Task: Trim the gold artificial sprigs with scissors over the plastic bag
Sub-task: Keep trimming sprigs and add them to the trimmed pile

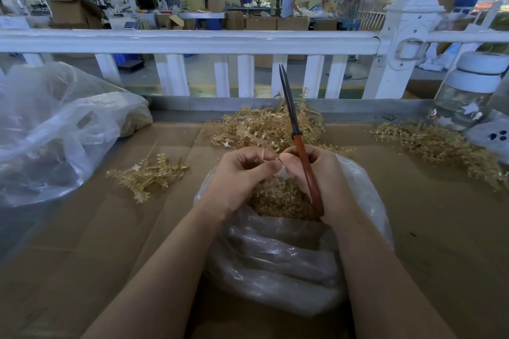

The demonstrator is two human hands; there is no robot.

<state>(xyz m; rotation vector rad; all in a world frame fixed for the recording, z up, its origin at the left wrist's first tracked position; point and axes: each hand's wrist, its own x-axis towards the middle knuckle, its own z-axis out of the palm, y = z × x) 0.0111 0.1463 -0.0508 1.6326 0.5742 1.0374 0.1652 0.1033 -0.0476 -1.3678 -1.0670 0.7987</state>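
L hand: fingers curled, small gold sprig pinched, frame ctr.
R hand: scissors gripped, blades closed, tips up.
Plastic bag: directly below hands, trimmings held inside.

We can't see the scissors' lower handles behind the right hand, and the jar runs off the right edge.
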